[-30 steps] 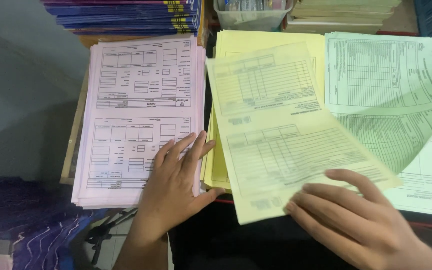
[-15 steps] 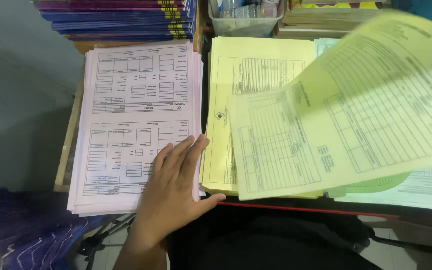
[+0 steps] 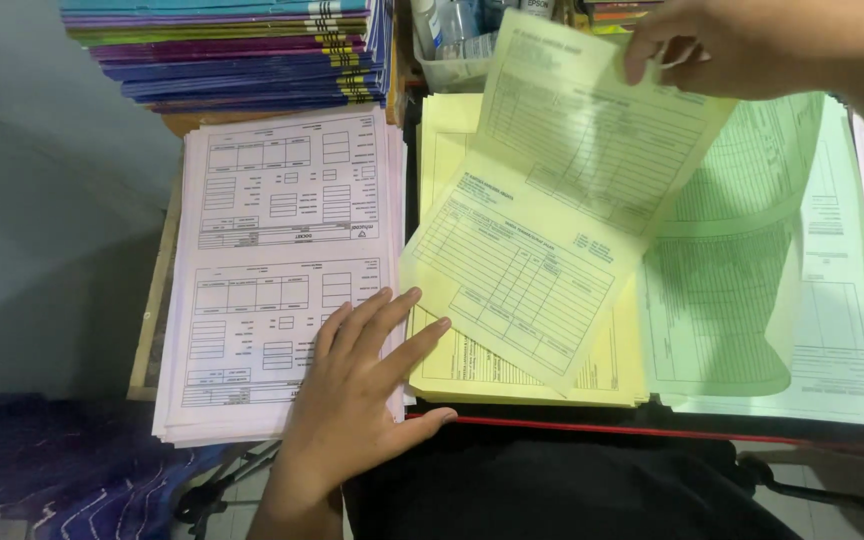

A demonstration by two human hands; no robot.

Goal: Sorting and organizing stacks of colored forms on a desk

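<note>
Your right hand [image 3: 752, 45] pinches the top edge of a yellow printed form [image 3: 552, 200], lifting it tilted above the yellow stack [image 3: 452, 130] in the middle of the table. Your left hand [image 3: 357, 390] lies flat, fingers spread, on the lower right corner of the pink stack [image 3: 272, 250], grasping nothing. Just right of the yellow pile, green sheets [image 3: 742, 260] curl upward. Behind the pink forms sits a pile of blue and purple books [image 3: 232, 60].

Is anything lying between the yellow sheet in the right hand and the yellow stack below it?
Nothing visible. The right hand holds the yellow sheet by its far edge; its near end already droops onto the yellow stack, whose top carries nothing else.
</note>
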